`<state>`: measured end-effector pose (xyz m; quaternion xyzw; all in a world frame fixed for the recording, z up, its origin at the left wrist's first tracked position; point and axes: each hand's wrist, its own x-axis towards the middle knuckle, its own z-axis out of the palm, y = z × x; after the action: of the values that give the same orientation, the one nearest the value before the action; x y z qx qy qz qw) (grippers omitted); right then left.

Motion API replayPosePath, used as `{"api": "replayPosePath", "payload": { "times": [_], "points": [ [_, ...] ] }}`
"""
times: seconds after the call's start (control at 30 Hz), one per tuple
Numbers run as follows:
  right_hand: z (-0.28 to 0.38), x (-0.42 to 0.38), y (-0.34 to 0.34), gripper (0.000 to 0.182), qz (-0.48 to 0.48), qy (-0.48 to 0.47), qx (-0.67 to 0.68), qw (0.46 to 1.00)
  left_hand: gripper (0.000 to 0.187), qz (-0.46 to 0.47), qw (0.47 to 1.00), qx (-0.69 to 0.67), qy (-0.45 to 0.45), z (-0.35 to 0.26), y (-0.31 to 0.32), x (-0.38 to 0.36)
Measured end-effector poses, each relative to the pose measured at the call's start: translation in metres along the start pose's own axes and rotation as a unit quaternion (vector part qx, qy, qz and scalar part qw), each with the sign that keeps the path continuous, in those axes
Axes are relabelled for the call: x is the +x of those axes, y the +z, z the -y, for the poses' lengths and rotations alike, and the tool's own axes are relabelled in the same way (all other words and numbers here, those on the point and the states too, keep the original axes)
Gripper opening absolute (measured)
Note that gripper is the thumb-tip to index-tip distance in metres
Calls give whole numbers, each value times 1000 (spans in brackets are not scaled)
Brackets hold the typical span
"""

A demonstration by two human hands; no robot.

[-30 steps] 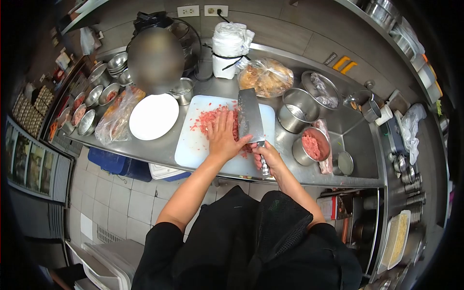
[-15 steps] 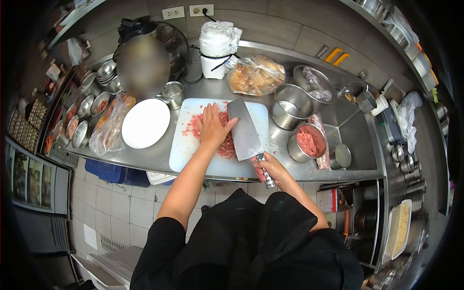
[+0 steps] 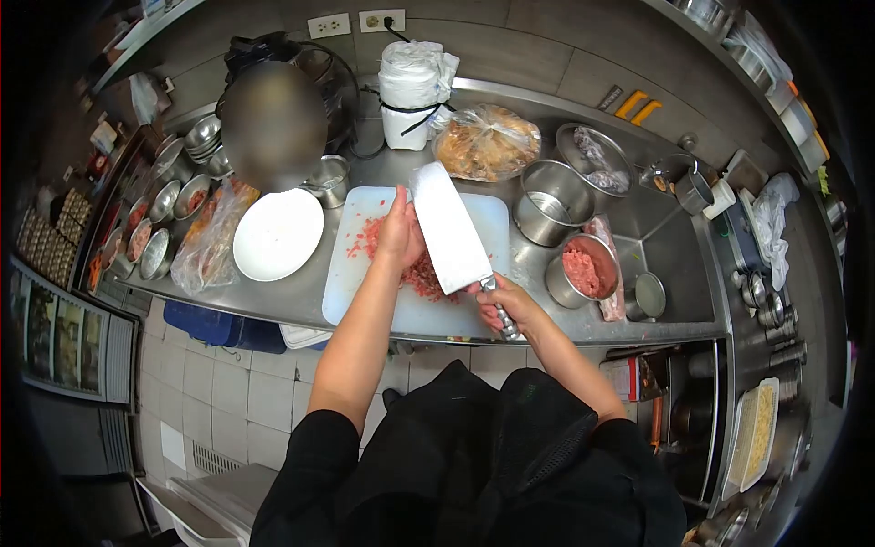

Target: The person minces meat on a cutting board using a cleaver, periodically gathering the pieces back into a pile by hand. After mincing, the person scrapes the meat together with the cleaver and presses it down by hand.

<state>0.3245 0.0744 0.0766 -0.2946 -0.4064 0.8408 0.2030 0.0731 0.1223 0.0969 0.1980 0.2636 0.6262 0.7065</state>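
My right hand point(image 3: 510, 305) grips the metal handle of a broad cleaver point(image 3: 448, 232), its blade pointing away from me over the board and shining brightly. Just left of the blade, my left hand point(image 3: 401, 232) is turned on edge, fingers stretched out and holding nothing. Beneath both lies chopped red meat point(image 3: 424, 276), partly hidden by the blade and hand, with small bits scattered to the left. It rests on a white cutting board point(image 3: 355, 296) on the steel counter.
Left of the board is a white plate point(image 3: 278, 234); right of it stand an empty steel pot point(image 3: 551, 205) and a pot of ground meat point(image 3: 583, 272). A clear bag of brown food point(image 3: 488, 143) sits behind. The sink point(image 3: 679, 264) is farther right.
My left hand has turned from lying flat on the meat to standing on edge beside the blade. The cleaver has tilted and shifted slightly left, so its face now catches the light.
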Motion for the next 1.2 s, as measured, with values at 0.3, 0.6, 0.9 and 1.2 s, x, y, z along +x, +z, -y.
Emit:
{"api": "replayPosePath", "payload": {
  "times": [0.3,0.6,0.9,1.2],
  "points": [
    [28,60,15,22,-67,-46,-38,996,54,101,983,-130,-79,9,-49,-12],
    [49,4,-11,17,-216,-41,-167,961,23,-75,580,749,311,24,-65,-25],
    [-40,-109,-30,18,-296,45,-118,947,24,21,556,768,317,68,-12,0],
    [-72,-77,-17,22,-227,70,-19,971,42,53,453,832,315,124,-13,-2]
  ]
}}
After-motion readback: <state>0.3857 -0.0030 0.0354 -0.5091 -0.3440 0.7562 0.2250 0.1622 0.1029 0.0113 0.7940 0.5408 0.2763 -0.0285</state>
